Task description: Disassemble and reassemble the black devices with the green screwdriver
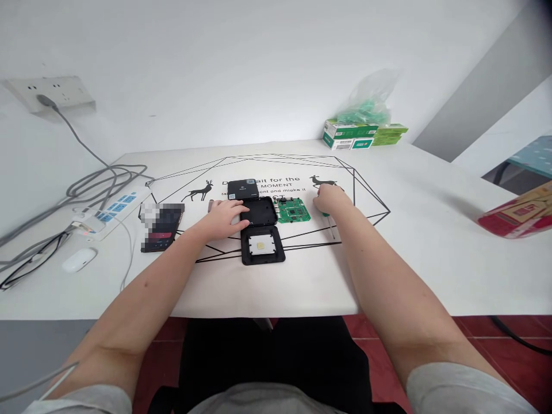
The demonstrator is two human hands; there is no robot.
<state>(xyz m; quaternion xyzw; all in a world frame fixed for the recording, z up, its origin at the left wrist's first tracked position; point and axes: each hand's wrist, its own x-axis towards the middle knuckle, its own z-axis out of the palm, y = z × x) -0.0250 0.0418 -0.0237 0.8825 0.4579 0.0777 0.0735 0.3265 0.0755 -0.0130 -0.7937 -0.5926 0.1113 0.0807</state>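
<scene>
My left hand (pixel 224 219) lies flat with its fingers stretched out, their tips touching the left edge of a black plastic case half (pixel 260 211). Just nearer to me is a second black case piece (pixel 263 259) with a white square plate in it. A green circuit board (pixel 294 210) sits against the right side of the upper case half. Behind them lies a black battery-like block (pixel 242 189) with small labels. My right hand (pixel 330 199) is closed over the green handle of a screwdriver (pixel 331 227), its thin shaft pointing towards me. My fingers there are mostly hidden.
To the left are a phone (pixel 166 227), a white earphone case (pixel 80 260), a power strip (pixel 118 210) and coiled grey cables (pixel 107 172). Green-and-white boxes (pixel 351 133) with a plastic bag (pixel 368 103) stand at the back right. A red package (pixel 517 215) juts in at the right.
</scene>
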